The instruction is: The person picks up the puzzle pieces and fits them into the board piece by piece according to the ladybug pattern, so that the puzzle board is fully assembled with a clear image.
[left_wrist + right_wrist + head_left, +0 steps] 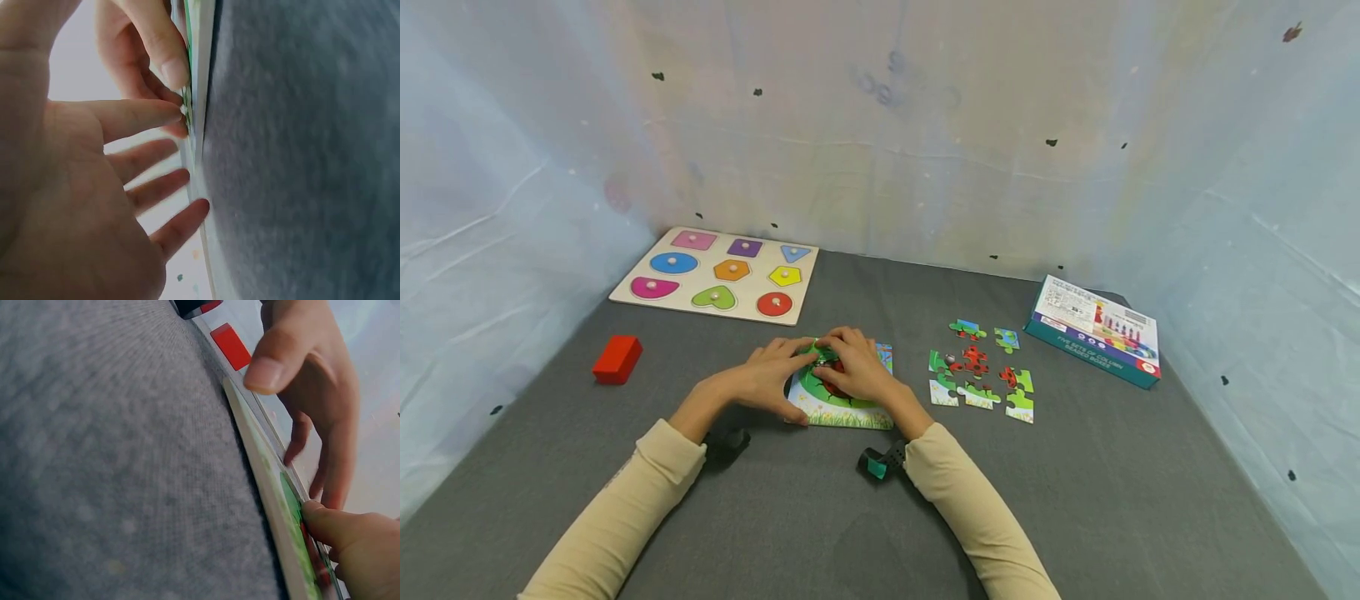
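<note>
In the head view a square picture puzzle board [850, 416] lies on the grey table, showing a ladybird scene with grass. My right hand [862, 369] reaches over it, thumb and forefinger bent and pinching a green puzzle piece [825, 355] low on the board. The left hand [767, 377] is at the board's left side. Its index finger [144, 117], nearly straight, touches the piece's area in the left wrist view, while the other fingers spread loosely. In the right wrist view the right thumb [325, 522] rests at the green part of the board.
Several loose puzzle pieces [979, 395] lie right of the board. A teal box [1093, 329] sits farther right. Behind left is a wooden shape board [741, 314] with knobbed shapes; a red block [617, 360] lies nearer left. Plastic sheeting [880, 150] rises behind the table.
</note>
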A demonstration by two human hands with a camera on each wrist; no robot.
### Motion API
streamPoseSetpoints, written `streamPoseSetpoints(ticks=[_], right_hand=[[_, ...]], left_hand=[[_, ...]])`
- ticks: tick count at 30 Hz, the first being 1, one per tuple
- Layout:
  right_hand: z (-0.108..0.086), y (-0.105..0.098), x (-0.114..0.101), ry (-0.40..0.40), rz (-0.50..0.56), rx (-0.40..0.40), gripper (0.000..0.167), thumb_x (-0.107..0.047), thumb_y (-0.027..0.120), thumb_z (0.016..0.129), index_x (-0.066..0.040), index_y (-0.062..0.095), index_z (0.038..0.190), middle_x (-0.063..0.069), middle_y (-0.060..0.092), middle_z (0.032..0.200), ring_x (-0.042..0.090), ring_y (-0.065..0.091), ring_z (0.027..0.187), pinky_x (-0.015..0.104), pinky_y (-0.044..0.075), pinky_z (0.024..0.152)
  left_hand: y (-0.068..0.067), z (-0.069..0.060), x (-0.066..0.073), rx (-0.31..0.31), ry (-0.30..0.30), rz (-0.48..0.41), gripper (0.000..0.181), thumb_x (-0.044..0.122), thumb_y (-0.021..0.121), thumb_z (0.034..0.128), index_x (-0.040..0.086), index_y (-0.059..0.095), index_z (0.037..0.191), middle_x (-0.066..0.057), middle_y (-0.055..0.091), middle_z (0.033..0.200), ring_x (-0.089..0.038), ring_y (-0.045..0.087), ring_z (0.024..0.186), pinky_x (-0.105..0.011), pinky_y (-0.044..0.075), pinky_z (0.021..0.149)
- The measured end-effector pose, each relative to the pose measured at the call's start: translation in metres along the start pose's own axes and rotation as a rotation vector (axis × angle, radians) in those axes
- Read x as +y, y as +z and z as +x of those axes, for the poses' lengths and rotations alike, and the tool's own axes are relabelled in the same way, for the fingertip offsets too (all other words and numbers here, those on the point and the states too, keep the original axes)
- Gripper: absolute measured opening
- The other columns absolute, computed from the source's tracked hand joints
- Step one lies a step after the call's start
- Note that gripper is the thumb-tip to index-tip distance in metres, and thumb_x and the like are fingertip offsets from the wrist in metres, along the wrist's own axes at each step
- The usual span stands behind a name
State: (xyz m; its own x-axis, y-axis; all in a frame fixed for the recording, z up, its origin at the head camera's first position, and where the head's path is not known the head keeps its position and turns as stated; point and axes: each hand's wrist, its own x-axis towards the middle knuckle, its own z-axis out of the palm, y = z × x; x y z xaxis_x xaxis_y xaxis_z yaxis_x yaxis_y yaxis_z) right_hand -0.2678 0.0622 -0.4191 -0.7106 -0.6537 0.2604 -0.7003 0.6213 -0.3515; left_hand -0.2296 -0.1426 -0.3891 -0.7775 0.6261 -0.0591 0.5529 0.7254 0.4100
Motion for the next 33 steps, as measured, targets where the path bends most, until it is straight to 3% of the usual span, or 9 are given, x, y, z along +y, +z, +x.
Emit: streamPoseSetpoints(ticks=[4, 9, 16, 25, 33], right_hand=[[0.0, 0.001, 0.001, 0.003, 0.0, 0.015, 0.042, -0.033, 0.061, 0.09, -0.013, 0.056, 0.126, 0.009, 0.047, 0.126, 0.025, 0.041, 0.112, 0.04, 0.033, 0.082], [-0.001, 0.001, 0.001, 0.001, 0.004, 0.016, 0.042, -0.032, 0.062, 0.09, -0.013, 0.056, 0.126, 0.009, 0.047, 0.123, 0.025, 0.041, 0.11, 0.039, 0.033, 0.08], [-0.002, -0.004, 0.003, -0.035, -0.024, -0.024, 0.047, -0.036, 0.062, 0.089, -0.013, 0.054, 0.129, 0.01, 0.045, 0.125, 0.026, 0.041, 0.111, 0.039, 0.035, 0.081], [-0.005, -0.017, 0.006, -0.074, 0.063, -0.098, 0.053, -0.033, 0.068, 0.085, -0.011, 0.053, 0.13, 0.01, 0.047, 0.127, 0.026, 0.041, 0.115, 0.045, 0.035, 0.093], [-0.017, -0.029, 0.028, -0.051, 0.103, -0.068, 0.058, -0.031, 0.072, 0.082, -0.005, 0.053, 0.13, 0.011, 0.047, 0.126, 0.025, 0.042, 0.115, 0.041, 0.037, 0.095]], left_hand=[[0.002, 0.002, 0.002, -0.002, 0.053, -0.088, 0.092, 0.047, 0.074, 0.0718, -0.002, 0.037, 0.14, -0.02, 0.029, 0.146, -0.038, 0.026, 0.133, -0.059, 0.026, 0.101], [0.004, 0.003, 0.001, -0.024, 0.069, -0.165, 0.092, 0.046, 0.075, 0.0729, -0.002, 0.035, 0.141, -0.018, 0.027, 0.147, -0.035, 0.024, 0.135, -0.053, 0.026, 0.105], [0.006, 0.004, -0.003, -0.019, 0.07, -0.157, 0.094, 0.048, 0.073, 0.0725, -0.002, 0.033, 0.142, -0.019, 0.027, 0.148, -0.035, 0.022, 0.136, -0.054, 0.025, 0.105], [0.005, 0.005, -0.001, -0.034, 0.031, -0.131, 0.096, 0.048, 0.076, 0.0706, 0.0, 0.033, 0.142, -0.018, 0.027, 0.148, -0.035, 0.021, 0.136, -0.055, 0.024, 0.106], [0.006, 0.005, -0.002, -0.036, 0.022, -0.124, 0.097, 0.05, 0.077, 0.069, 0.002, 0.034, 0.142, -0.016, 0.027, 0.148, -0.034, 0.023, 0.135, -0.055, 0.025, 0.105]])
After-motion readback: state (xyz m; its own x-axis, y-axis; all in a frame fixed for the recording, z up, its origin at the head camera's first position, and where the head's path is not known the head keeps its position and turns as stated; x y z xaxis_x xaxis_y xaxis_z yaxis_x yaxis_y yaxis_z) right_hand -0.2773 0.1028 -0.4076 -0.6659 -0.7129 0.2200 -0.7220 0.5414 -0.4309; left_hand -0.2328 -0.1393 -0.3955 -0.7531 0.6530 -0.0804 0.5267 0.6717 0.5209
